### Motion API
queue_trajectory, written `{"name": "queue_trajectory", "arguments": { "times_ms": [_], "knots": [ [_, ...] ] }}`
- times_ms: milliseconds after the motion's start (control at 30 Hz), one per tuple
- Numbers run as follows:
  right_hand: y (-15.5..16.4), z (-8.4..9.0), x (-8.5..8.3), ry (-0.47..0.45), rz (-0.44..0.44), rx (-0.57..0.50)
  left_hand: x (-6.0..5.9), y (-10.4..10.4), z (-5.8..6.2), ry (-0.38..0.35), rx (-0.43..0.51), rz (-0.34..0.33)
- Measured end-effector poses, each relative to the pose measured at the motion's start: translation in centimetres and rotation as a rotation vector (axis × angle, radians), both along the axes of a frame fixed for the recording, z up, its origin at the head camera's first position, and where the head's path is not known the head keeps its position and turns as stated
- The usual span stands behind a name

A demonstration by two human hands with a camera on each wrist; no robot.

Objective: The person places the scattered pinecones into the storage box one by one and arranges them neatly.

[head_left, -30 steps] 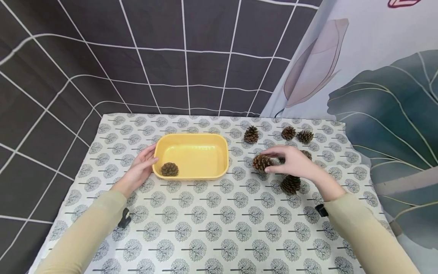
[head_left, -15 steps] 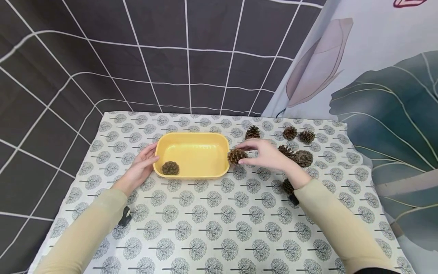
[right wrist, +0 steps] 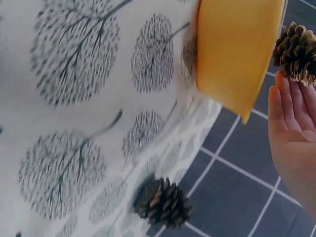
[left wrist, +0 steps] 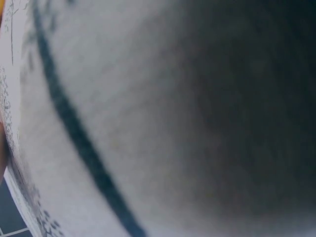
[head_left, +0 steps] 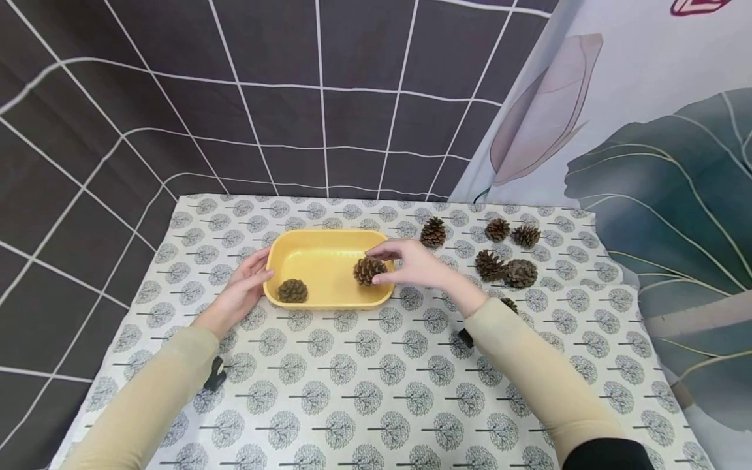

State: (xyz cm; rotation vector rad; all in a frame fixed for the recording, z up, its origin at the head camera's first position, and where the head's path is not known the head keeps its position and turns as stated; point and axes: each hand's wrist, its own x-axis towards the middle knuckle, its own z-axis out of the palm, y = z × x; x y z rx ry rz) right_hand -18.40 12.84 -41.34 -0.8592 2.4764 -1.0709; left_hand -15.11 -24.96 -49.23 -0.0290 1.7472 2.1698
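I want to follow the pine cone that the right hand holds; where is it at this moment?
In the head view, the held pine cone is over the right end of the yellow tray, pinched by the right hand.

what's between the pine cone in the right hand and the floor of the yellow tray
Nothing visible. The right hand holds the pine cone over the yellow tray; the other cone lies far left.

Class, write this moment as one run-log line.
left hand: rests against yellow tray | right hand: holds pine cone over tray | second cone: in tray
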Motion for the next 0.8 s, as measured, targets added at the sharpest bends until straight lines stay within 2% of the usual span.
{"name": "queue_trajectory", "arguments": {
  "times_ms": [100,333,567,800],
  "knots": [
    [-1.0,-0.7,0.0,-0.030,0.006,0.004,0.0,0.0,-0.1,0.002,0.000,0.000],
    [-3.3,-1.8,0.2,-0.036,0.056,0.051,0.1,0.0,0.0,0.001,-0.003,0.002],
    [-5.5,-2.7,0.0,-0.054,0.085,0.038,0.2,0.1,0.1,0.000,-0.001,0.001],
    [-7.5,-3.4,-0.1,-0.046,0.078,0.055,0.2,0.2,0.2,0.006,0.002,0.002]
  ]
}}
